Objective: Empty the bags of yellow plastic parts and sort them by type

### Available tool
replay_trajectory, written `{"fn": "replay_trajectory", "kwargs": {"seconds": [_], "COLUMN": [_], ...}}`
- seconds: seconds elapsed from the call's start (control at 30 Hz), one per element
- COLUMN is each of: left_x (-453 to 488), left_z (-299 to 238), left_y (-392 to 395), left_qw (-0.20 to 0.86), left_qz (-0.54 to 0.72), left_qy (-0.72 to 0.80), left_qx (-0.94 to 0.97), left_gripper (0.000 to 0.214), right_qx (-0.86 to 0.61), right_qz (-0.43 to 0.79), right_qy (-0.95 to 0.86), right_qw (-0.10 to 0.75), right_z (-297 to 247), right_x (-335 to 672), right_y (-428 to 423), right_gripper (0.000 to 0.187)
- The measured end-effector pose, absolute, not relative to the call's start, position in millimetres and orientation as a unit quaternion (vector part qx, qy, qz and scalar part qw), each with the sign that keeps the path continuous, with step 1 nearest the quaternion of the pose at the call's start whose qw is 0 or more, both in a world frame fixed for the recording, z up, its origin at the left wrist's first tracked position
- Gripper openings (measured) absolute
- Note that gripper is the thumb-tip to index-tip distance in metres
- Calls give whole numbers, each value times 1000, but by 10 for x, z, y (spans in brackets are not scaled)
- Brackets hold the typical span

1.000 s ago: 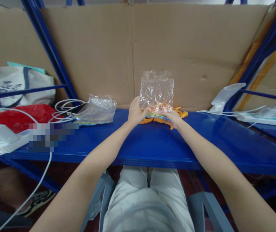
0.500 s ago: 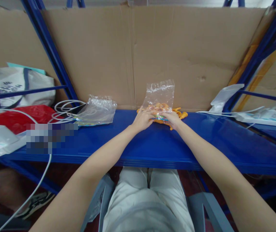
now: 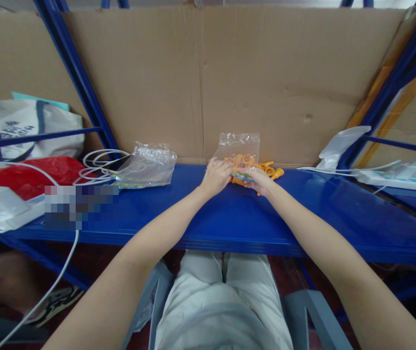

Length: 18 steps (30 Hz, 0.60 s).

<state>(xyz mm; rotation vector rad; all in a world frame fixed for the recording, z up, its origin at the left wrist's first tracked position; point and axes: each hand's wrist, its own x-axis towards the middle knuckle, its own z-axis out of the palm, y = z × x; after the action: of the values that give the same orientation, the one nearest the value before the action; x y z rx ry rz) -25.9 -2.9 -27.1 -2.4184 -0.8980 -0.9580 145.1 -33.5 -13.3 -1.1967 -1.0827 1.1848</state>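
A clear plastic bag (image 3: 239, 145) with a colourful strip along its near edge lies between my hands, over a pile of orange plastic pieces. My left hand (image 3: 217, 174) is closed on the bag's left side. On the right, my right hand (image 3: 259, 180) grips the coloured edge, its fingers partly under it. Several orange funnel-shaped pieces (image 3: 275, 172) show beside my right hand, and more are visible through the film. Whether any of them are inside the bag I cannot tell.
Other clear bags (image 3: 147, 167) lie to the left, next to coiled white cable (image 3: 100, 158). A red bag (image 3: 47, 175), a white power strip (image 3: 14, 218) and a tote bag (image 3: 58, 126) are further left. Another power strip (image 3: 397, 177) lies at right. Cardboard (image 3: 266, 73) stands behind the blue shelf (image 3: 230, 223).
The clear bag's upper end has sunk lower and flatter. My hands have stayed nearly in place, with the right fingers shifting a little at the coloured edge.
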Motion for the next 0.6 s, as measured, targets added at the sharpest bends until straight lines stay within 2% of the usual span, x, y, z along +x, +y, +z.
{"fn": "replay_trajectory", "kwargs": {"seconds": [0.37, 0.6], "left_x": [-279, -321], "left_z": [-295, -175], "left_y": [19, -38], "left_qw": [204, 184], "left_qz": [-348, -343], "left_qy": [-279, -323], "left_qx": [-871, -863], "left_gripper": [31, 28], "right_qx": [-497, -471], "right_qz": [497, 520], "right_qy": [-460, -459], "right_qw": [542, 544], "right_z": [-143, -85], "right_x": [1459, 1438], "right_y": [-313, -356], "right_gripper": [16, 15]}}
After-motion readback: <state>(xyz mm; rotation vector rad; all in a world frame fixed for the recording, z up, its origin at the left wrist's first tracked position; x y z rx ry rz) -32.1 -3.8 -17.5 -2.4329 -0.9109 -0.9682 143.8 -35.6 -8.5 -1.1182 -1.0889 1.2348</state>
